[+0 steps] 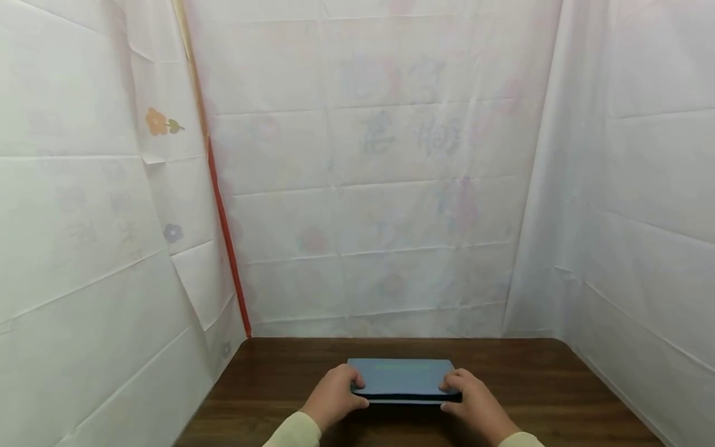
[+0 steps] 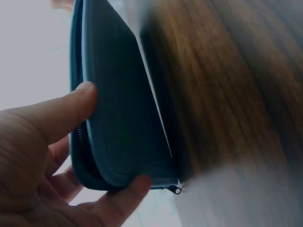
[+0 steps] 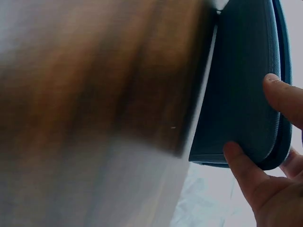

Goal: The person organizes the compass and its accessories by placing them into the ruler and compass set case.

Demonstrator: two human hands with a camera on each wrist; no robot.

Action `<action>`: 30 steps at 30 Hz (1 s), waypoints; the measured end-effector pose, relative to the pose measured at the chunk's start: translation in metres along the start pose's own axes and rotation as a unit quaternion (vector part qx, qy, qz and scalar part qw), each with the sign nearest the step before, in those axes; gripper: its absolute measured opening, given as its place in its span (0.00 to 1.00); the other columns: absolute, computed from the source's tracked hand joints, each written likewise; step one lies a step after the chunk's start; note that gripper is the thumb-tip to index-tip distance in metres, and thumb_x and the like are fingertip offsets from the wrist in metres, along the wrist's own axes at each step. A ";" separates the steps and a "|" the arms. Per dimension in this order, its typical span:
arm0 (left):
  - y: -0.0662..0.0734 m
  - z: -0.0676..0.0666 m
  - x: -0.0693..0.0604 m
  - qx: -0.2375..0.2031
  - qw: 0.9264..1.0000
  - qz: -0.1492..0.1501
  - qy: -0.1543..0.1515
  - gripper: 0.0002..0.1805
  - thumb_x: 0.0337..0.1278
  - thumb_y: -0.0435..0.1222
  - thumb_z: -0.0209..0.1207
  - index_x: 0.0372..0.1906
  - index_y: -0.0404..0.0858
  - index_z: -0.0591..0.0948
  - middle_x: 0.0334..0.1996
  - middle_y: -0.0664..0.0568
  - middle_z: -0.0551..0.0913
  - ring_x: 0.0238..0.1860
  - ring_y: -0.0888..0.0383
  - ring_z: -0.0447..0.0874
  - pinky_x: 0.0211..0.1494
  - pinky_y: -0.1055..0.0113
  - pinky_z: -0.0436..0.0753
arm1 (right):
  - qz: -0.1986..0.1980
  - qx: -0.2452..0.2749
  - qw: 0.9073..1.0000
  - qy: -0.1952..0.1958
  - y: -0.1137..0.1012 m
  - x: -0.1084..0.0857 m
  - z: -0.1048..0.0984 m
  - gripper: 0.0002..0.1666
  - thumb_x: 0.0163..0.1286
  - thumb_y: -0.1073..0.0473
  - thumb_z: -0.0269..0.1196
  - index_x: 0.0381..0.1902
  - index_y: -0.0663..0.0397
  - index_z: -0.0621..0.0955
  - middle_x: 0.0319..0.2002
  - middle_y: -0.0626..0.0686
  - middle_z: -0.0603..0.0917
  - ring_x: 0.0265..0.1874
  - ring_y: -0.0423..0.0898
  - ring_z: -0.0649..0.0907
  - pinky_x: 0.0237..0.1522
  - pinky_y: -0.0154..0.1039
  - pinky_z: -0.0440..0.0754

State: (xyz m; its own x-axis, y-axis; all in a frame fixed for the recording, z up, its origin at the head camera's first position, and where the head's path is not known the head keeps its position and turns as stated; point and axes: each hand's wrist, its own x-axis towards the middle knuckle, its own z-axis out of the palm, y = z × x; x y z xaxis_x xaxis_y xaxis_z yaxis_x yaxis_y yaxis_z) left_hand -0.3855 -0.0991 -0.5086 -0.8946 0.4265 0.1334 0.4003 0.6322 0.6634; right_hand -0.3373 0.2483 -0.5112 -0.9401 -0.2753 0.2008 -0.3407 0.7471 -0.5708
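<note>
A blue-grey zippered case (image 1: pixel 402 377) with faint green lettering on top is held level at the near middle of the table. My left hand (image 1: pixel 335 394) grips its left end and my right hand (image 1: pixel 477 403) its right end, fingers on top and thumbs at the near edge. In the left wrist view, the case (image 2: pixel 128 104) shows a dark gap along its zipper side, and a zipper pull (image 2: pixel 175 189) sits at one corner. The right wrist view shows the other end of the case (image 3: pixel 239 94) between thumb and fingers. Its inside is hidden.
Beneath the case is a dark brown wood-grain table (image 1: pixel 290 357). White sheets with faint prints hang behind it (image 1: pixel 385 273) and along both sides. A red strip (image 1: pixel 226 230) runs down the back left corner to the table.
</note>
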 end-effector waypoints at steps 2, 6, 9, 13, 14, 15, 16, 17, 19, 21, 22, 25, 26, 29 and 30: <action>0.001 0.001 -0.001 0.008 1.000 0.000 -0.006 0.13 0.49 0.38 0.82 0.36 0.45 0.87 0.44 0.55 0.83 0.46 0.51 0.84 0.47 0.52 0.85 | -0.005 0.001 1.000 -0.016 0.002 -0.001 0.001 0.15 0.61 0.58 0.80 0.42 0.43 0.86 0.52 0.49 0.82 0.52 0.55 0.86 0.47 0.48 0.87; 0.002 0.007 0.000 0.036 0.999 -0.016 -0.034 0.17 0.46 0.36 0.82 0.35 0.45 0.82 0.46 0.51 0.80 0.43 0.49 0.82 0.45 0.50 0.84 | -0.001 0.013 0.999 -0.047 0.006 -0.003 0.003 0.13 0.63 0.59 0.79 0.43 0.43 0.86 0.50 0.47 0.81 0.51 0.53 0.85 0.47 0.49 0.87; 0.001 0.012 0.001 0.050 0.997 -0.037 -0.051 0.19 0.45 0.34 0.83 0.33 0.45 0.79 0.47 0.47 0.79 0.40 0.46 0.80 0.42 0.47 0.82 | 0.001 0.017 0.998 -0.065 0.009 -0.003 0.007 0.12 0.64 0.61 0.77 0.42 0.42 0.87 0.48 0.46 0.80 0.49 0.48 0.84 0.45 0.47 0.87; 0.002 0.017 0.003 0.066 0.995 -0.051 -0.054 0.20 0.43 0.34 0.83 0.32 0.46 0.79 0.43 0.48 0.78 0.35 0.49 0.77 0.39 0.50 0.81 | -0.002 0.027 0.997 -0.078 0.013 -0.003 0.010 0.12 0.65 0.65 0.76 0.41 0.43 0.86 0.48 0.47 0.79 0.45 0.41 0.82 0.42 0.45 0.85; 0.002 0.018 0.003 0.073 0.995 -0.051 -0.053 0.20 0.43 0.35 0.84 0.32 0.47 0.79 0.41 0.49 0.77 0.34 0.50 0.77 0.39 0.51 0.80 | -0.003 0.028 0.996 -0.079 0.014 -0.003 0.011 0.12 0.65 0.65 0.76 0.41 0.43 0.86 0.48 0.47 0.78 0.44 0.40 0.81 0.41 0.45 0.84; 0.002 0.019 0.003 0.080 0.994 -0.049 -0.051 0.20 0.43 0.35 0.84 0.32 0.47 0.79 0.40 0.51 0.77 0.33 0.52 0.76 0.38 0.53 0.80 | -0.003 0.029 0.996 -0.080 0.015 -0.003 0.011 0.13 0.65 0.65 0.75 0.41 0.43 0.86 0.48 0.48 0.78 0.44 0.39 0.81 0.41 0.44 0.84; 0.002 0.019 0.003 0.087 0.994 -0.046 -0.049 0.20 0.43 0.36 0.84 0.32 0.48 0.80 0.39 0.52 0.76 0.31 0.53 0.75 0.37 0.54 0.80 | -0.003 0.026 0.996 -0.081 0.015 -0.003 0.012 0.13 0.65 0.66 0.75 0.42 0.43 0.86 0.48 0.48 0.78 0.44 0.39 0.80 0.41 0.44 0.83; 0.001 0.020 0.003 0.093 0.994 -0.043 -0.046 0.20 0.42 0.36 0.84 0.31 0.48 0.80 0.38 0.53 0.76 0.31 0.54 0.75 0.36 0.55 0.79 | -0.004 0.023 0.996 -0.081 0.016 -0.003 0.012 0.14 0.65 0.66 0.75 0.42 0.42 0.85 0.48 0.48 0.78 0.44 0.39 0.80 0.41 0.44 0.83; 0.000 0.021 0.003 0.105 0.993 -0.036 -0.040 0.21 0.41 0.36 0.84 0.31 0.48 0.80 0.37 0.53 0.76 0.29 0.56 0.74 0.35 0.57 0.79 | -0.004 0.017 0.996 -0.083 0.017 -0.002 0.013 0.15 0.64 0.67 0.75 0.42 0.41 0.85 0.48 0.48 0.77 0.44 0.38 0.79 0.41 0.43 0.82; 0.000 0.022 0.001 0.112 0.992 -0.034 -0.038 0.21 0.40 0.35 0.84 0.30 0.48 0.79 0.37 0.54 0.76 0.28 0.56 0.74 0.34 0.58 0.79 | -0.004 0.012 0.996 -0.091 0.018 -0.002 0.014 0.17 0.63 0.68 0.75 0.42 0.40 0.85 0.48 0.47 0.76 0.44 0.38 0.78 0.40 0.42 0.81; 0.000 0.023 0.001 0.115 0.992 -0.034 -0.038 0.21 0.40 0.35 0.84 0.30 0.48 0.79 0.37 0.54 0.75 0.28 0.56 0.74 0.34 0.59 0.79 | -0.003 0.011 0.995 -0.095 0.018 -0.002 0.014 0.18 0.62 0.68 0.75 0.42 0.40 0.85 0.47 0.47 0.76 0.43 0.37 0.78 0.40 0.41 0.81; 0.002 0.027 0.000 0.120 0.991 -0.037 -0.046 0.20 0.41 0.33 0.83 0.31 0.48 0.79 0.38 0.53 0.75 0.28 0.55 0.74 0.33 0.59 0.78 | -0.001 0.008 0.994 -0.107 0.021 -0.003 0.014 0.19 0.60 0.68 0.77 0.42 0.39 0.84 0.47 0.47 0.76 0.42 0.36 0.77 0.41 0.41 0.80; 0.003 0.028 0.000 0.122 0.991 -0.039 -0.048 0.20 0.42 0.33 0.82 0.31 0.47 0.79 0.38 0.53 0.75 0.28 0.55 0.73 0.33 0.59 0.78 | 0.000 0.007 0.994 -0.109 0.022 -0.003 0.014 0.20 0.60 0.69 0.77 0.42 0.39 0.84 0.47 0.47 0.76 0.42 0.37 0.77 0.41 0.41 0.80; 0.004 0.031 0.000 0.129 0.990 -0.037 -0.053 0.20 0.43 0.33 0.82 0.31 0.47 0.79 0.38 0.52 0.75 0.28 0.54 0.73 0.32 0.59 0.78 | 0.006 0.004 0.994 -0.112 0.024 -0.004 0.015 0.20 0.59 0.70 0.76 0.42 0.40 0.84 0.47 0.48 0.75 0.43 0.38 0.76 0.41 0.41 0.80; 0.005 0.031 0.000 0.131 0.989 -0.037 -0.054 0.20 0.43 0.33 0.82 0.31 0.47 0.79 0.38 0.52 0.75 0.28 0.54 0.74 0.32 0.59 0.78 | 0.008 0.003 0.994 -0.113 0.024 -0.004 0.016 0.21 0.59 0.70 0.76 0.42 0.40 0.84 0.47 0.48 0.75 0.42 0.39 0.76 0.41 0.41 0.80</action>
State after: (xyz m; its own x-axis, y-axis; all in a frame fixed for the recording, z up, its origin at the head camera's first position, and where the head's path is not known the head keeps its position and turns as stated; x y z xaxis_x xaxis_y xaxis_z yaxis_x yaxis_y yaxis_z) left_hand -0.3773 -0.0756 -0.5285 -0.9027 0.4302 0.0034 0.3848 0.8039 0.4535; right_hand -0.3414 0.2582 -0.5385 -0.9196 -0.3928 0.0082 -0.3253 0.7494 -0.5767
